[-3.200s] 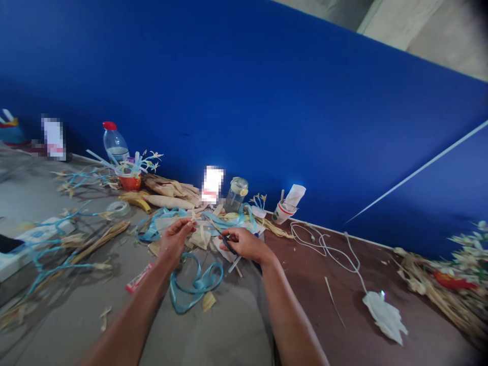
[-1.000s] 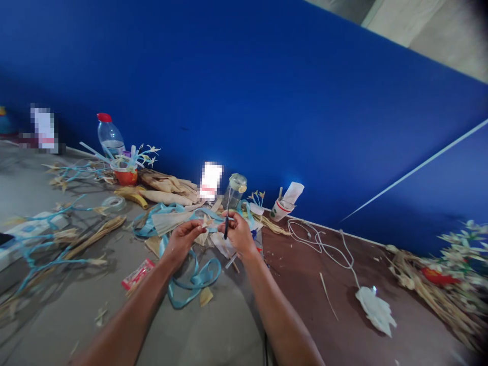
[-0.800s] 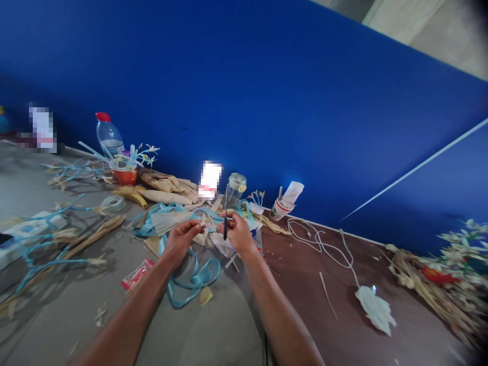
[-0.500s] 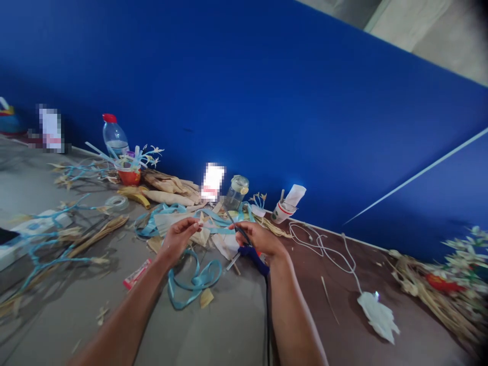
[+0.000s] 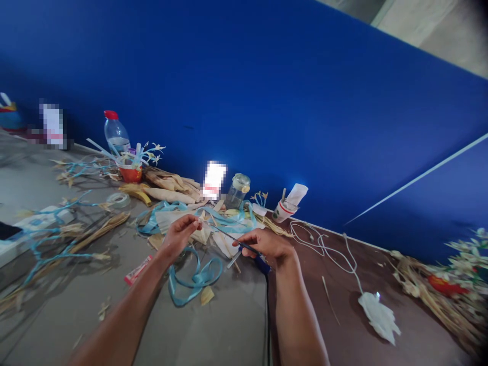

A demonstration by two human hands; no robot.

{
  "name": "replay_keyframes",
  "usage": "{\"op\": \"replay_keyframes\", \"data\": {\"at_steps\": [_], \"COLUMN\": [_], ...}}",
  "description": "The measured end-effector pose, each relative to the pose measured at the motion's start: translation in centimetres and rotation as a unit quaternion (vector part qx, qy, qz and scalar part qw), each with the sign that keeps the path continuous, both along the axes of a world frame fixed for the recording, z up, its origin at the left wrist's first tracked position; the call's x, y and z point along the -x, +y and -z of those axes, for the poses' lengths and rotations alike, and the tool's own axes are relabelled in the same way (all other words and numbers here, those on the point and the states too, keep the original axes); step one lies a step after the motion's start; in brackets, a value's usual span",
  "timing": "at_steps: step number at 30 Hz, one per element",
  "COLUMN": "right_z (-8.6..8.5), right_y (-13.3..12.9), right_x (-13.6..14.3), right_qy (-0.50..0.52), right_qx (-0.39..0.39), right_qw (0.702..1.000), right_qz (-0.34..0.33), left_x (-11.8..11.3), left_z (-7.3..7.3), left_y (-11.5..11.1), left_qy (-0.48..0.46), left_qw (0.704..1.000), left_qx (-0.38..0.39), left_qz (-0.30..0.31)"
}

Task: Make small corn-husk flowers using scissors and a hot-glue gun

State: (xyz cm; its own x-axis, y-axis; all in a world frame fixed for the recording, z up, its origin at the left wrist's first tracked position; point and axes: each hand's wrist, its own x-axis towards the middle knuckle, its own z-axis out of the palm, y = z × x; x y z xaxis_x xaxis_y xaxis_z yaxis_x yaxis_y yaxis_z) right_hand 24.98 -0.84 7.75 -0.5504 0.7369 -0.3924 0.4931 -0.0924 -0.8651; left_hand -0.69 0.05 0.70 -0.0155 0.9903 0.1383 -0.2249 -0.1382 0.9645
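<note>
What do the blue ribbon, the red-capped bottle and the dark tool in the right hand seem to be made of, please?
Blue ribbon: probably satin-like fabric, given its soft loops and sheen.
Red-capped bottle: likely smooth clear plastic, since its body is see-through, though glass cannot be ruled out.
Dark tool: perhaps metal, judging by its thin, straight shaft; finish too small to tell.

I count one left hand (image 5: 181,236), one right hand (image 5: 269,245), one slim tool (image 5: 248,248). I see one jar (image 5: 237,193), one red-capped bottle (image 5: 116,136).

Ribbon loop (image 5: 199,278) on tbl (image 5: 229,330) — jar (image 5: 238,189) behind it, cup (image 5: 282,211) R of jar — btl (image 5: 116,136) to L
</note>
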Motion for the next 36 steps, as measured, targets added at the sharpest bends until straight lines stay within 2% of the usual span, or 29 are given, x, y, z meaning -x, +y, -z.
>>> {"op": "replay_keyframes", "data": {"at_steps": [4, 13, 17, 36], "right_z": [0.38, -0.13, -0.31, 0.42], "right_y": [0.02, 0.12, 0.04, 0.29], "right_x": [-0.27, -0.13, -0.2, 0.04], "right_qy": [0.005, -0.015, -0.024, -0.014], "right_qx": [0.007, 0.01, 0.012, 0.011], "right_qw": [1.0, 0.999, 0.998, 0.999], "right_qz": [0.009, -0.029, -0.048, -0.038], "left_x": [0.0, -0.02, -0.07, -0.31], "left_z": [-0.07, 0.61, 0.47, -0.32], "left_y": [-0.03, 0.38, 0.24, -0.19], "left_qy": [0.006, -0.008, -0.006, -0.008], "left_qw": [1.0, 1.0, 1.0, 1.0], "left_qx": [-0.011, -0.01, -0.009, 0.017], "left_qz": [0.004, 0.014, 0.013, 0.016]}}
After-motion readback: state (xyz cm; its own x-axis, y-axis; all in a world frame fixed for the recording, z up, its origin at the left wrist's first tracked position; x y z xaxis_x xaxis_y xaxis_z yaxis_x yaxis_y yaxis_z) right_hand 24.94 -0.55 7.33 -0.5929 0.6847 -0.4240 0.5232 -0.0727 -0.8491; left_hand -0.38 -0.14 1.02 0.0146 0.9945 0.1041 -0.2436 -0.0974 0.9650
